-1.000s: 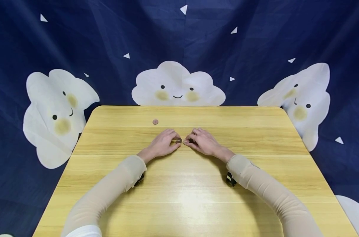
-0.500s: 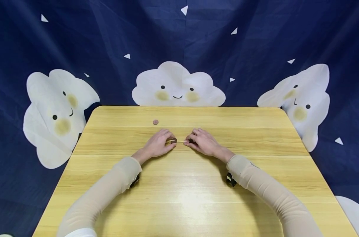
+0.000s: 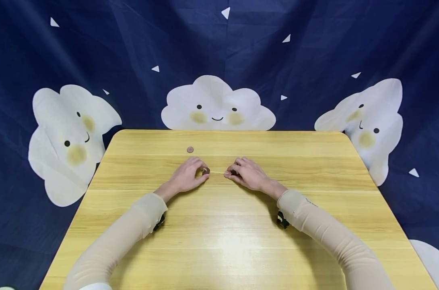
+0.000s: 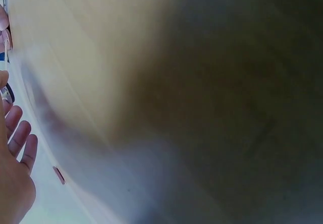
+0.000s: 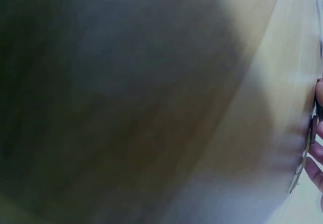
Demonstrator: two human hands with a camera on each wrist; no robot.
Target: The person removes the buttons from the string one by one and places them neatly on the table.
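Note:
Between the thumb and fingers of my left hand is a small dark brown disc. A thin pale cord runs taut from that disc across to my right hand. The right fingertips pinch the cord's other end beside a reddish-brown round piece, with something dark partly hidden in the curl of the hand. Both hands stay low over the table. Another small reddish-brown disc lies flat beyond the left hand; in the left wrist view this loose disc shows nearly edge-on.
The light wooden table has rounded far corners. Directly behind it hangs a dark blue cloth printed with white clouds and small triangles. Blurred tabletop and shadow fill most of both wrist views.
My left hand has drawn left with the dark disc, and a longer stretch of pale cord shows between the hands. The right hand and the loose disc have stayed put.

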